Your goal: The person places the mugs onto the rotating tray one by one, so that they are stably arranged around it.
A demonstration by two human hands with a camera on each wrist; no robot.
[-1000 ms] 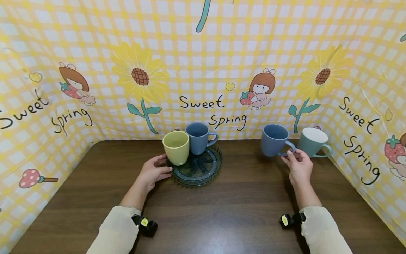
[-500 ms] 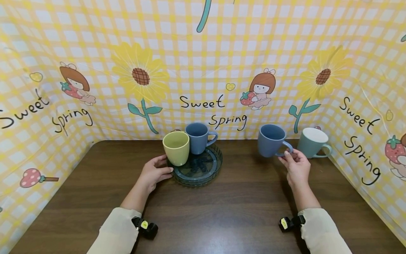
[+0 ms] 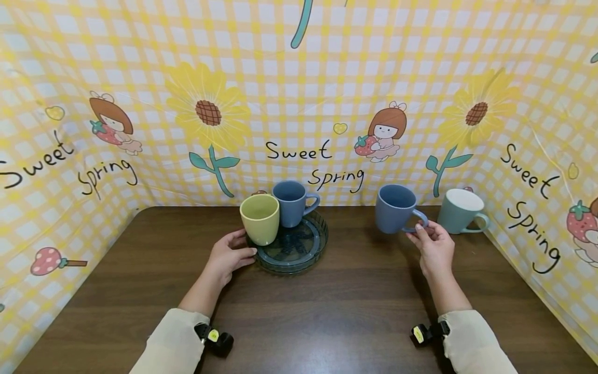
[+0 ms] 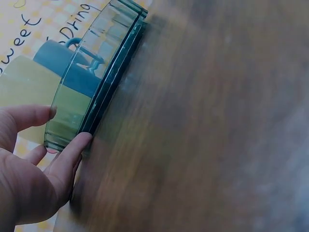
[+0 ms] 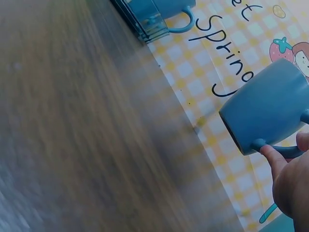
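Blue mug [image 3: 394, 209] in transit toward the tray [image 3: 312, 250].
Right hand [image 3: 434, 248] pinches its handle; left hand [image 3: 228, 255], fingers relaxed, steadies the rim. Next: lower it beside 2 mugs.

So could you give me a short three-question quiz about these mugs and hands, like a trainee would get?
1. True or false: the right hand holds a blue mug by its handle.
2. How many mugs stand on the dark tray?
3. What does the left hand touch: A the tray's rim, B the green mug, C nothing?

Key: 1 true. 2 two, the yellow mug and the second blue mug. 3 A.
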